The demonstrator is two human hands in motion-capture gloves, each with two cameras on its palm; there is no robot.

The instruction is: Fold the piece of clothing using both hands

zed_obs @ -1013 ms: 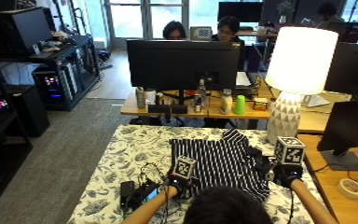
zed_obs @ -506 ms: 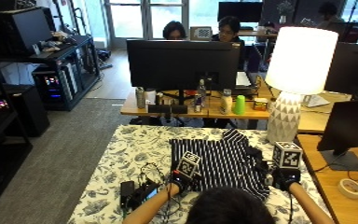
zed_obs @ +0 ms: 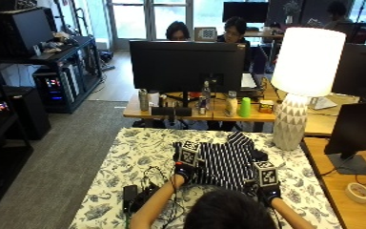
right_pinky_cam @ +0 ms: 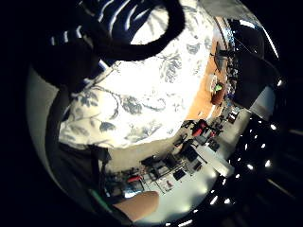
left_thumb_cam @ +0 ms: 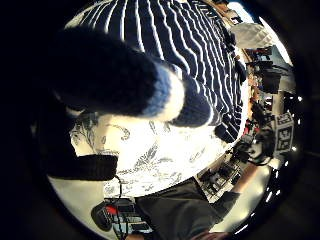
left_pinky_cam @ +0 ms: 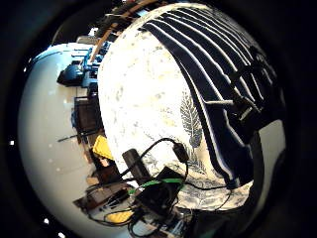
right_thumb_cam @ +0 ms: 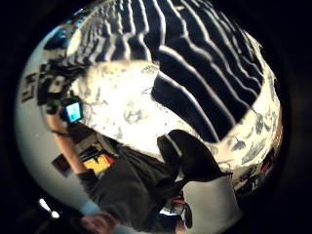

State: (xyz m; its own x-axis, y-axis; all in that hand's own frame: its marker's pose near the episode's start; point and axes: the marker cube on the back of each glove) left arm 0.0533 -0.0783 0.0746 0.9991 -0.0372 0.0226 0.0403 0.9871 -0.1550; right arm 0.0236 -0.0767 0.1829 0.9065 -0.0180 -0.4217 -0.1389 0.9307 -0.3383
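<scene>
A black garment with thin white stripes (zed_obs: pixel 228 160) lies spread near the middle of the bench (zed_obs: pixel 126 162), on its white cloth printed with grey leaves, with one sleeve reaching toward 12 o'clock. The person's left hand (zed_obs: pixel 184 169) sits at the garment's 9 o'clock edge, and the right hand (zed_obs: pixel 267 187) at its 4 o'clock corner, well apart from the left. In the left thumb side palm view a roll of striped fabric (left_thumb_cam: pixel 125 85) lies close against that palm, so the left grip seems clamped on the garment's edge. In the right palm views dark striped cloth lies near the palm, yet whether the right grip is apart or together cannot be told. A heap of black cables and small devices (zed_obs: pixel 142 193) lies at 8 o'clock of the garment.
</scene>
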